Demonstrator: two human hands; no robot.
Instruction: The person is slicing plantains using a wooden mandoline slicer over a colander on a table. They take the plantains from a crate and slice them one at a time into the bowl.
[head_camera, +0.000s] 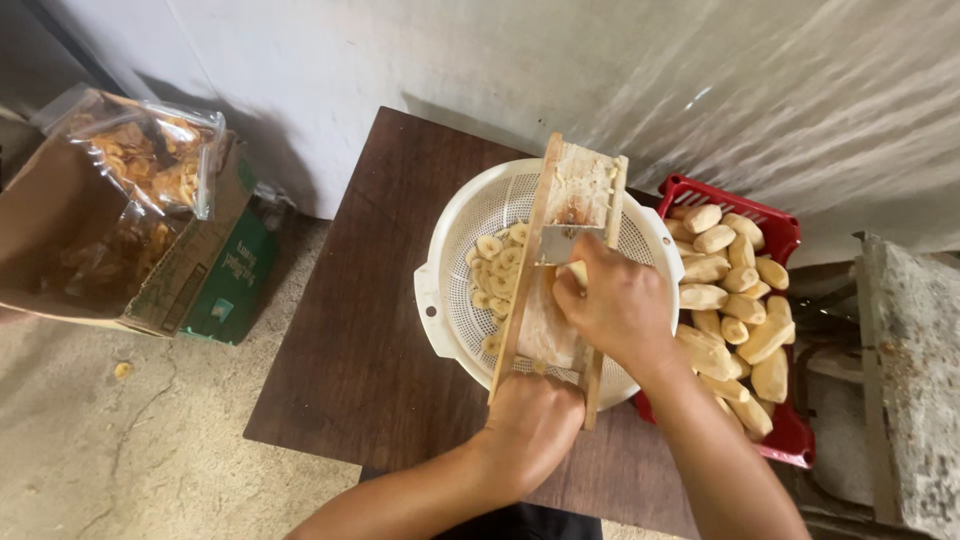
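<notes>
A wooden slicer (560, 270) lies across the white colander (450, 300) on the dark table (370, 340). The left hand (532, 425) grips the slicer's near end, fingers curled tight. The right hand (620, 310) presses a peeled banana (577, 272) onto the slicer, fingers closed round it. Slices (495, 265) sit inside the colander. A red crate (780, 235) of bananas stands right of the colander.

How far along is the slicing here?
Early. Done: a thin layer of banana slices in the white colander. In hand: right hand presses a peeled banana piece on the wooden slicer, steadied by left hand. Left: the red crate full of peeled bananas.
</notes>
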